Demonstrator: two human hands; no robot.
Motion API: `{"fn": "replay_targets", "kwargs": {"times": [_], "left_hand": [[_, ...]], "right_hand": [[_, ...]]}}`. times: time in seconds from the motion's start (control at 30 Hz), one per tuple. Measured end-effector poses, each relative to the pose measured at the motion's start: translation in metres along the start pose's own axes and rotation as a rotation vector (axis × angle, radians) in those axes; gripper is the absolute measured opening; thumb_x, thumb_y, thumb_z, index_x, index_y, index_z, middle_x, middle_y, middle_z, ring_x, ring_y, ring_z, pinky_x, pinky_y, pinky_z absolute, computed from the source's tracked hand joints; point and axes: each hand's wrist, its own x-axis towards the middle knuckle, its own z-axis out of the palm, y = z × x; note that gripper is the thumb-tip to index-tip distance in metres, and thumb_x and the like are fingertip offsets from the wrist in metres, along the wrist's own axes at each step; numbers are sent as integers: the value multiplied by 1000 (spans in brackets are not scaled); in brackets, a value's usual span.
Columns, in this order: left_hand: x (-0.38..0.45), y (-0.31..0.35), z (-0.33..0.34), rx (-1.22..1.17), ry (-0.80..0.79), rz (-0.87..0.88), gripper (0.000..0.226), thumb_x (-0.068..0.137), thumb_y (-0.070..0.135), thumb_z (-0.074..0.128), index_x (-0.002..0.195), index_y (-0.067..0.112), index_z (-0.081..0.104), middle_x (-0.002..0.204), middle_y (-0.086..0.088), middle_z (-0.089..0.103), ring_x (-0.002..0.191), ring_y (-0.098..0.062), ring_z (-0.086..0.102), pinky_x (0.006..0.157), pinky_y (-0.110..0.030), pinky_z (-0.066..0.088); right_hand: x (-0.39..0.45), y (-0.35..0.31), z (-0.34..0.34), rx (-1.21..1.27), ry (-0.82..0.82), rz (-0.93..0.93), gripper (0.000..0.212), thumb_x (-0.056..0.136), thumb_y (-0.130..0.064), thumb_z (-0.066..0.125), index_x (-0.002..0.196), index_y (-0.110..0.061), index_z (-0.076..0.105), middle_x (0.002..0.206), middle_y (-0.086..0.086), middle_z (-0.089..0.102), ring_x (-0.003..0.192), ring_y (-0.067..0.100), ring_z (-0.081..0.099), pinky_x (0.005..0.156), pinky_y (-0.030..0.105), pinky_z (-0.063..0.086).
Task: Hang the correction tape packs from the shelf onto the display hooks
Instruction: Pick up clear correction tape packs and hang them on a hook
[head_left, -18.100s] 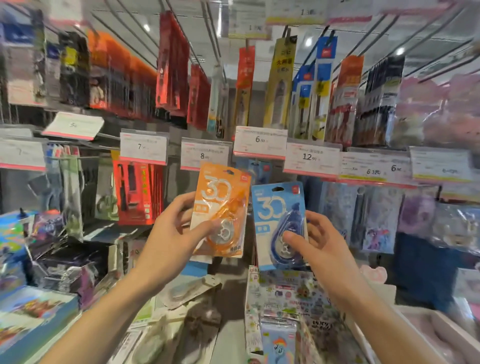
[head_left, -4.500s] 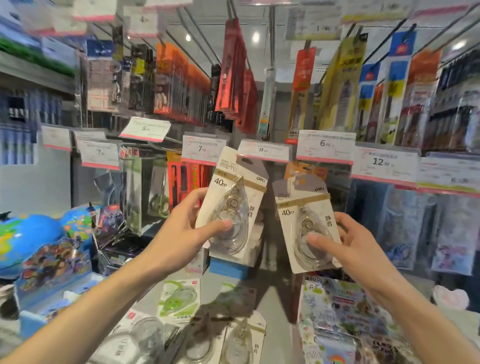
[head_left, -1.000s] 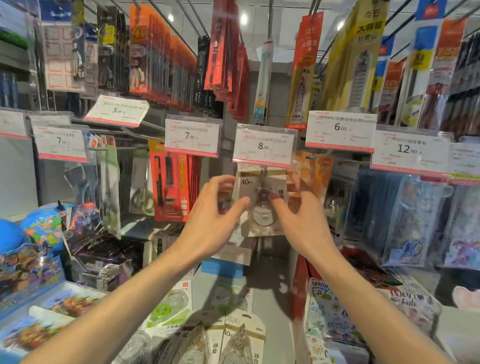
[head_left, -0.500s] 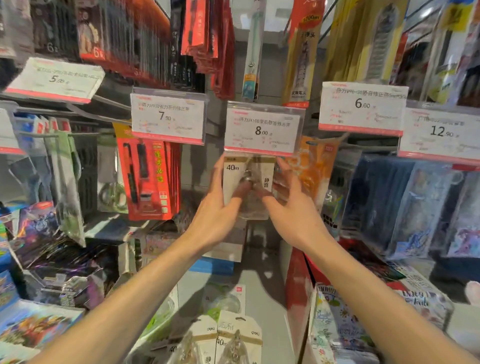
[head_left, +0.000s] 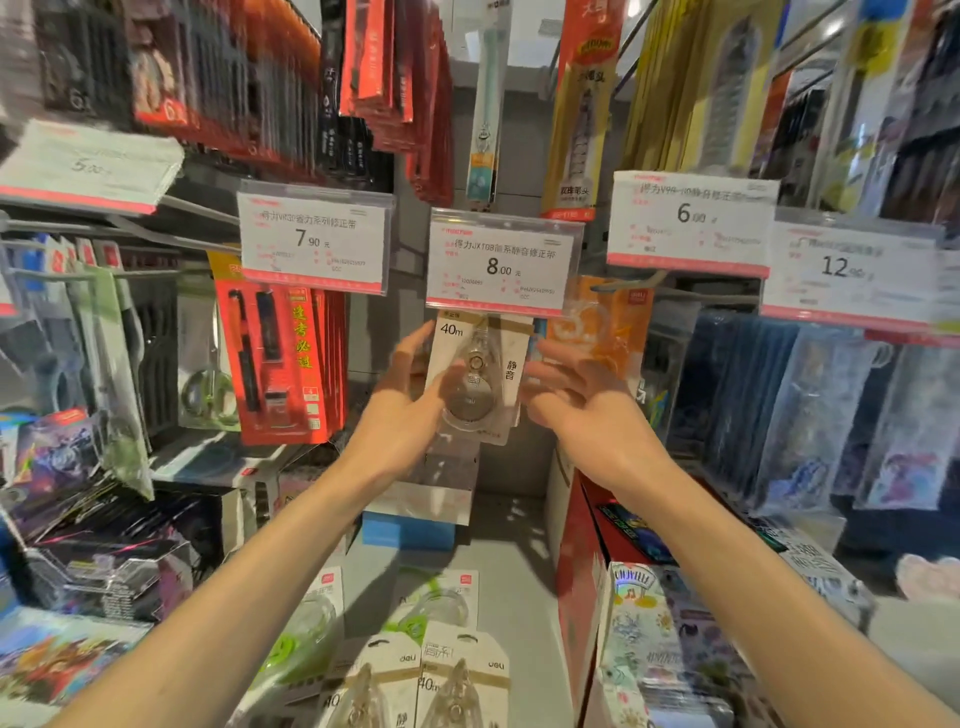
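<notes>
"40m" on hanging correction tape pack (head_left: 478, 379); "8.00" on price tag (head_left: 501, 262) above.

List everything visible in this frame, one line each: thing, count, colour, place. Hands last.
Hanging correction tape pack: front one visible, beige card, clear blister, under the 8.00 tag.
Price tags: five, white with pink edge, across the hook row.
Orange pack: one, right of the hanging pack.
Red pen packs: a stack, under the 7.90 tag.
Loose correction tape packs: at least two, beige, on the shelf below.
Green-printed packs: two, shelf, behind those.
Left hand: touching the hanging pack's left edge.
Right hand: open, beside its right edge.
</notes>
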Motion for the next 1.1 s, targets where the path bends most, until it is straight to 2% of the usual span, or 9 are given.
{"fn": "replay_targets", "kwargs": {"times": [0.07, 0.13, 0.17, 0.23, 0.37, 0.57, 0.73, 0.9, 1.1], "left_hand": [[-7, 8, -9, -23, 48, 13, 47, 101, 35, 60, 145, 34, 44, 125, 17, 59, 101, 19, 57, 75, -6, 53], [-17, 20, -18, -40, 116, 2, 35, 100, 26, 63, 134, 28, 56, 124, 14, 65, 109, 9, 61, 98, -26, 53], [-24, 26, -22, -73, 149, -11, 30, 99, 24, 65, 128, 26, 61, 121, 11, 68, 110, -2, 66, 102, -33, 53], [-42, 39, -28, -158, 187, -24, 20, 97, 20, 68, 117, 24, 66, 114, 2, 73, 104, -18, 73, 94, -38, 58], [-87, 57, -36, -179, 193, -20, 15, 94, 23, 72, 106, 31, 70, 102, -1, 77, 83, -14, 76, 71, -29, 61], [-134, 49, -51, -273, 194, -83, 12, 98, 17, 67, 103, 26, 71, 94, -9, 78, 74, -24, 75, 67, -28, 60], [-151, 24, -71, -332, 189, -143, 13, 99, 12, 64, 108, 19, 68, 89, -4, 79, 70, -17, 74, 64, -24, 59], [-157, -5, -117, -415, 117, -170, 14, 98, 9, 62, 107, 18, 68, 86, -3, 79, 68, -16, 73, 65, -24, 60], [-159, -44, -183, -417, 40, -240, 13, 100, 9, 61, 105, 19, 67, 88, -8, 78, 68, -16, 73, 53, -19, 55]], "right_hand": [[-11, -3, -8, 9, 21, -8, 41, 98, -17, 65, 137, -23, 56, 122, -6, 70, 115, 10, 67, 103, 39, 55], [-25, -6, -16, 38, 46, -13, 28, 98, -22, 67, 125, -25, 63, 114, -5, 73, 109, 12, 70, 93, 34, 60], [-32, -8, -20, 74, 60, -6, 23, 97, -23, 69, 119, -25, 66, 111, -5, 75, 105, 12, 72, 86, 29, 62], [-48, -8, -27, 166, 68, 22, 18, 96, -25, 71, 114, -24, 68, 103, -1, 78, 95, 13, 76, 79, 25, 63], [-80, -6, -38, 284, 45, 41, 15, 98, -21, 68, 113, -20, 68, 92, 3, 79, 79, 14, 76, 70, 23, 62], [-119, 2, -24, 326, 57, 119, 14, 99, -16, 64, 112, -14, 69, 85, 9, 78, 67, 15, 70, 59, 22, 57], [-142, -3, 0, 261, 86, 134, 12, 98, -15, 66, 109, -15, 71, 84, 9, 79, 66, 13, 69, 55, 21, 54], [-156, -11, 47, 195, 171, 154, 11, 99, -16, 65, 108, -16, 71, 82, 8, 79, 65, 13, 69, 55, 23, 54], [-158, -17, 121, 185, 221, 246, 9, 100, -15, 63, 105, -14, 70, 78, 8, 77, 62, 14, 67, 53, 22, 50]]}}
